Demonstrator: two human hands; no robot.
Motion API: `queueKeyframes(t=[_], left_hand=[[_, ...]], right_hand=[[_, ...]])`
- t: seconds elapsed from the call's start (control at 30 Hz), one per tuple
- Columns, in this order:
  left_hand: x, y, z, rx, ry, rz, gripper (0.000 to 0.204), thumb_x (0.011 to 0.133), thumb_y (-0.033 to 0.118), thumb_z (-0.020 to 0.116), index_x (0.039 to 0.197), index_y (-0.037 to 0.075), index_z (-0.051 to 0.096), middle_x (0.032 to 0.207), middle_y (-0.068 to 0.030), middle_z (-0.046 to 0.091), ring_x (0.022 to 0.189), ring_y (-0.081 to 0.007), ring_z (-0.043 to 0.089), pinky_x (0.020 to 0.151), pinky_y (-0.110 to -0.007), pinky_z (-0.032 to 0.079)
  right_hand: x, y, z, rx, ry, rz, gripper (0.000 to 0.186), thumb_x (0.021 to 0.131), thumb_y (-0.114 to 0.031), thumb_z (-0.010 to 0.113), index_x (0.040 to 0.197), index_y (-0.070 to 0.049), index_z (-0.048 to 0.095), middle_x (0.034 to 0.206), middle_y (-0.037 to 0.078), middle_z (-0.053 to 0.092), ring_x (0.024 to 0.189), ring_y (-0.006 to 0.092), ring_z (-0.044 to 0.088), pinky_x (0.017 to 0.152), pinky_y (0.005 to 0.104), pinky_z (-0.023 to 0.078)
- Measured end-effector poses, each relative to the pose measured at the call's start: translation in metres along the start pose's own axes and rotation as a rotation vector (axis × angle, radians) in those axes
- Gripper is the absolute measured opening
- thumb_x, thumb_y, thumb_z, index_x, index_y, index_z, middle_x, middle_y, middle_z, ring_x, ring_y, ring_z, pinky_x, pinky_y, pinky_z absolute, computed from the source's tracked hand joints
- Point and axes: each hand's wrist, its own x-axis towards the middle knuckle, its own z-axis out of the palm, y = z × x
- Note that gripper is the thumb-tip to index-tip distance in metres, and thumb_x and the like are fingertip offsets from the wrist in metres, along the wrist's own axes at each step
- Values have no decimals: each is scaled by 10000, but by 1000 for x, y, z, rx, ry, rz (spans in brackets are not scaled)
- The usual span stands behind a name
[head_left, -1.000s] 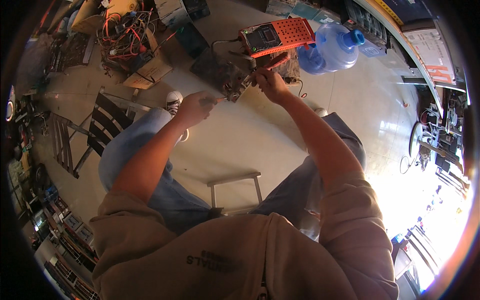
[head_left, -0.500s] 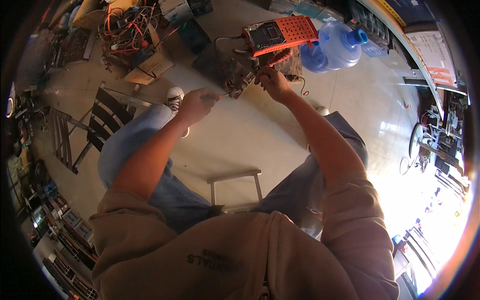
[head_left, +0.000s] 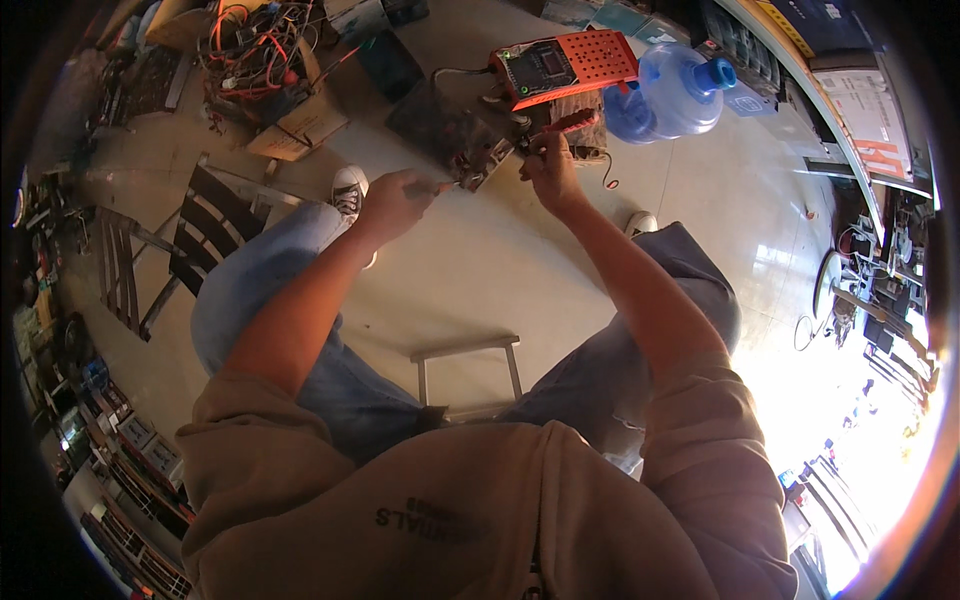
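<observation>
My left hand (head_left: 395, 207) is closed around a thin tool with a reddish handle (head_left: 444, 187), its tip at small metal parts (head_left: 478, 170) on a dark piece of work. My right hand (head_left: 550, 175) is pinched just right of those parts; its fingers hide most of what they grip. A red ribbed piece (head_left: 572, 121) sticks out up and right behind these fingers. Beyond the hands lies an orange box-shaped device (head_left: 570, 66) with a black panel and a small green light. Dark cables run from its left end toward the work.
A blue water jug (head_left: 680, 92) lies right of the device. At the far left sits a tangle of wires (head_left: 262, 55) over a cardboard box (head_left: 300, 130). A slatted chair (head_left: 215, 225) stands left of my knee. A metal stool frame (head_left: 468, 350) is between my legs.
My right hand has moved slightly down, and more of the red piece shows above it. My left hand stays nearly in place, the tool still pointing at the metal parts.
</observation>
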Motion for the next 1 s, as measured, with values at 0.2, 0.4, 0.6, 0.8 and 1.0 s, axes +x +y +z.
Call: queueKeyframes(t=[0.2,0.4,0.6,0.8,1.0], left_hand=[[4,6,-1,-75,-37,-61,94,877,37,662,971,31,669,777,-38,653,596,-91,607,549,-263,503],[2,-1,-3,-82,-13,-22,88,873,26,663,960,22,671,763,-32,639,597,-81,591,539,-249,490],[2,7,-3,-121,-36,-72,86,871,16,663,956,17,671,768,-29,625,592,-77,573,535,-242,481],[3,8,-7,-194,-62,-106,95,872,21,657,967,17,667,768,-19,614,602,-73,564,546,-238,478],[4,-9,-8,-218,-74,-95,103,872,23,653,973,39,669,759,-5,610,610,-67,562,556,-232,471]], right_hand=[[2,8,-5,14,75,49,272,850,-9,539,1092,18,417,957,167,536,701,222,648,591,355,547],[4,-6,4,44,93,245,173,807,-42,542,932,75,569,769,172,673,693,245,691,627,357,556],[9,8,-2,-22,146,302,169,774,-40,571,848,88,651,725,176,696,697,222,703,661,356,555],[7,-5,-4,163,128,383,224,806,3,536,982,96,640,850,148,691,762,206,706,691,323,559],[6,-32,3,150,107,417,270,835,52,461,1054,157,580,912,157,664,797,235,713,731,305,581]])
